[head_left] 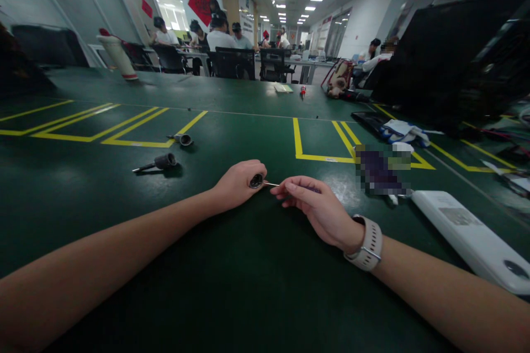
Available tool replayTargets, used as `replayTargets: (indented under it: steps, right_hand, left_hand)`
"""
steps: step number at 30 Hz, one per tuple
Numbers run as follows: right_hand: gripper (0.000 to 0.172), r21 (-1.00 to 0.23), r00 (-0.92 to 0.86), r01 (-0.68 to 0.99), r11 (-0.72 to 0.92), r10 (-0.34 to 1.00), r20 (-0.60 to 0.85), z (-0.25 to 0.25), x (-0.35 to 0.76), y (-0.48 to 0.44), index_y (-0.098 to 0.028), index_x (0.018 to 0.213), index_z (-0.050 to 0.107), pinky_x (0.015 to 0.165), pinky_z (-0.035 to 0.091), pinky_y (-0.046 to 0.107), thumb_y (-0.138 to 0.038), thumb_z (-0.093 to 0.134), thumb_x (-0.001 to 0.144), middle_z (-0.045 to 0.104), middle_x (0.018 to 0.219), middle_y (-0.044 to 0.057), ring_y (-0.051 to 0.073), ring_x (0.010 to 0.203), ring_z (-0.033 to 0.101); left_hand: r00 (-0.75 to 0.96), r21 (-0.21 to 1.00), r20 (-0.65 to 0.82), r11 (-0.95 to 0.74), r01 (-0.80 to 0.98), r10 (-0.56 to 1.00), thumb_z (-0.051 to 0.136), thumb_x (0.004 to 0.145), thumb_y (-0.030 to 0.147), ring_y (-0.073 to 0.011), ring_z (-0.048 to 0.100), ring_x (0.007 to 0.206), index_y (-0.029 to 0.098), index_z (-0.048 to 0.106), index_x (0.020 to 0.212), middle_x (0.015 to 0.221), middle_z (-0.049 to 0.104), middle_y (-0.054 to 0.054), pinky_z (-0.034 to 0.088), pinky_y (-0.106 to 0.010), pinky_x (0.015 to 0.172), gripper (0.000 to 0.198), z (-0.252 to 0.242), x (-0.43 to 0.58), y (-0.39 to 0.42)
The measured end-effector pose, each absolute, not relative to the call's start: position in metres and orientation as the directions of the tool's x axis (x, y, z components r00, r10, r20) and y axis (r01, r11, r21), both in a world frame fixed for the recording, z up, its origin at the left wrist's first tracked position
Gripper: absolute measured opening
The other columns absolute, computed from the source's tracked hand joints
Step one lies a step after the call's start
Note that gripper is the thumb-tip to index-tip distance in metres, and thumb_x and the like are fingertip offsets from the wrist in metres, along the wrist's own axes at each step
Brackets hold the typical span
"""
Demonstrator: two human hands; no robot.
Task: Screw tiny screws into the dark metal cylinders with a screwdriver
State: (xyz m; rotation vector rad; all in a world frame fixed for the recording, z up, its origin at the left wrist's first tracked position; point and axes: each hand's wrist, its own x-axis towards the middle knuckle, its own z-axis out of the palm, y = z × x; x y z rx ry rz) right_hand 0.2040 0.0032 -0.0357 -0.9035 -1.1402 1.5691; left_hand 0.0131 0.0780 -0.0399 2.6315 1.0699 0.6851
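Observation:
My left hand (239, 185) is closed around a small black part with a round, cup-like open end (255, 181) facing toward me. The rest of that part is hidden inside the fist. From the right, the thin metal shaft of a screwdriver (271, 184) reaches the part's rim; whether its tip touches cannot be made out. My right hand (311, 201), with a pale watch strap on its wrist, grips the screwdriver's handle, mostly covered by the fingers. Left of my hands, a black cup-ended part with a stem (165, 161) lies on the green table (232, 265), and a similar part (185, 140) lies behind it.
Yellow tape outlines (327, 159) mark the table. To the right are a white power bank (459, 229), a blurred-out dark phone-like object (379, 171) and white-blue gloves (403, 132). Farther back stand a pale bottle (120, 58) and a red-handled tool (303, 91). People sit beyond.

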Motion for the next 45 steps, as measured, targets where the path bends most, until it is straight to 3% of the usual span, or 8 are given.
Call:
replayTargets:
  steps: [6,14,23,29,45]
  right_hand:
    - [0.012,-0.962,-0.231,-0.264,-0.074,0.973,-0.012,-0.037,0.205,0.002,-0.018,0.082,0.068,0.077,0.048,0.033,-0.029,0.063,0.08,0.072,0.089,0.005,0.016,0.083,0.063]
    - [0.013,-0.981,-0.124,-0.17,0.097,0.985,0.119,-0.039,0.206,0.001,-0.019,0.078,0.069,0.077,0.047,0.034,-0.028,0.06,0.082,0.071,0.08,0.003,0.017,0.079,0.063]
    - [0.016,-0.971,-0.13,0.039,0.234,0.965,0.227,-0.041,0.208,-0.001,-0.019,0.075,0.066,0.075,0.045,0.033,-0.029,0.057,0.085,0.066,0.077,0.001,0.016,0.077,0.06]
    - [0.019,-0.958,-0.112,0.204,0.2,0.977,0.18,-0.034,0.206,-0.004,-0.018,0.07,0.063,0.07,0.042,0.031,-0.027,0.055,0.084,0.063,0.072,0.0,0.015,0.072,0.058]
    - [0.017,-0.939,-0.098,0.309,0.151,0.987,0.127,-0.03,0.202,-0.004,-0.017,0.068,0.06,0.065,0.041,0.031,-0.026,0.053,0.082,0.061,0.07,0.001,0.015,0.068,0.055]
  left_hand:
    - [0.618,0.353,0.31,-0.692,0.63,0.722,0.056,0.081,0.021,-0.0136,0.049,0.066,0.017,0.049,0.07,0.072,0.051,0.001,0.036,-0.026,0.06,0.013,-0.04,0.013,0.078]
    - [0.592,0.349,0.285,-0.657,0.668,0.753,0.058,0.081,0.022,-0.0139,0.047,0.066,0.017,0.049,0.072,0.072,0.049,0.001,0.035,-0.026,0.059,0.014,-0.039,0.013,0.079]
    - [0.571,0.353,0.269,-0.631,0.691,0.776,0.059,0.08,0.023,-0.0147,0.049,0.067,0.017,0.05,0.073,0.073,0.052,0.0,0.035,-0.026,0.06,0.014,-0.039,0.014,0.078]
    - [0.554,0.336,0.274,-0.618,0.711,0.786,0.061,0.079,0.023,-0.0149,0.049,0.067,0.016,0.051,0.073,0.073,0.052,0.0,0.036,-0.026,0.061,0.014,-0.039,0.015,0.078]
    - [0.596,0.318,0.319,-0.676,0.665,0.737,0.061,0.08,0.023,-0.0129,0.048,0.064,0.016,0.051,0.072,0.07,0.051,0.002,0.035,-0.025,0.058,0.015,-0.042,0.014,0.079]
